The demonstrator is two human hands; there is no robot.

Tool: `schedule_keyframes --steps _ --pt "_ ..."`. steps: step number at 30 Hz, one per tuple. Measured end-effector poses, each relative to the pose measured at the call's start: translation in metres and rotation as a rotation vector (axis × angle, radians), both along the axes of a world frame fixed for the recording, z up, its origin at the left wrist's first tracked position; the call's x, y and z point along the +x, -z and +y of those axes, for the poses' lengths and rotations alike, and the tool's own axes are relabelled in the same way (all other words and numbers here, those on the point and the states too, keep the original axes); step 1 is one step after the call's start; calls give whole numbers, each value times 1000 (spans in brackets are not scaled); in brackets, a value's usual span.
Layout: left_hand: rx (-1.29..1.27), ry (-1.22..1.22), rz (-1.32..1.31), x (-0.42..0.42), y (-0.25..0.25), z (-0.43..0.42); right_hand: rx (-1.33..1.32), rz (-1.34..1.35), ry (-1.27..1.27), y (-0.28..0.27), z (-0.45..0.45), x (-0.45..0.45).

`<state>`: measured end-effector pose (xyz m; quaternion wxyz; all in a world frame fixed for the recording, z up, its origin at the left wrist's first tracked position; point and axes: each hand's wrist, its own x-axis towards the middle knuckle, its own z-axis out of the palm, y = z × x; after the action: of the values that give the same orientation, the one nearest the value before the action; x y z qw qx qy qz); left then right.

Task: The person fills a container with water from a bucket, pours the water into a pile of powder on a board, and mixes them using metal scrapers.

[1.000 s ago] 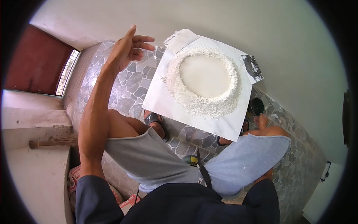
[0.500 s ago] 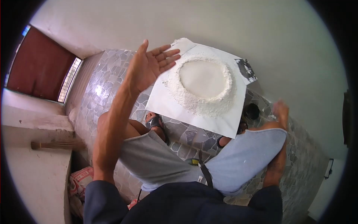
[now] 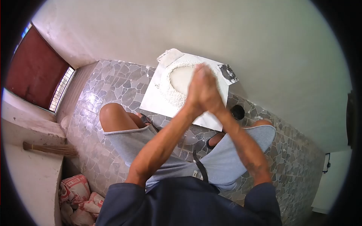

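My left hand (image 3: 195, 90) and my right hand (image 3: 211, 92) are pressed palm to palm, fingers pointing away from me and somewhat blurred. No object shows between them. Both hang in front of a white board (image 3: 152, 101) that lies low before my feet. On the board is a ring of white powder (image 3: 166, 87) around a pale, smooth, wet-looking middle (image 3: 181, 80). My hands and wrists hide the right part of that ring.
A flat scraper-like piece with dark and white smears (image 3: 228, 73) lies at the board's right corner, a pale flat piece (image 3: 169, 57) at its far left. A black round container (image 3: 237, 112) stands right of the board. Left are a broom (image 3: 51, 149) and printed sacks (image 3: 77, 188).
My left hand, raised and spread at the left before, has swung right. My right hand has come in from beside my right knee, and the two have met. The view has shifted slightly.
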<state>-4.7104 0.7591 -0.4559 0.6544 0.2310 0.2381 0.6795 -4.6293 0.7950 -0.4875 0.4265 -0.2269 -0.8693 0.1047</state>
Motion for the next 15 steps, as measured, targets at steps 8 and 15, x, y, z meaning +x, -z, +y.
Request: schedule_keyframes --steps 8,15 --pt "244 76 -417 -28 22 -16 87 -61 147 -5 5 -40" --pt "267 110 -413 -25 11 -25 -351 -18 214 -30 34 -30"
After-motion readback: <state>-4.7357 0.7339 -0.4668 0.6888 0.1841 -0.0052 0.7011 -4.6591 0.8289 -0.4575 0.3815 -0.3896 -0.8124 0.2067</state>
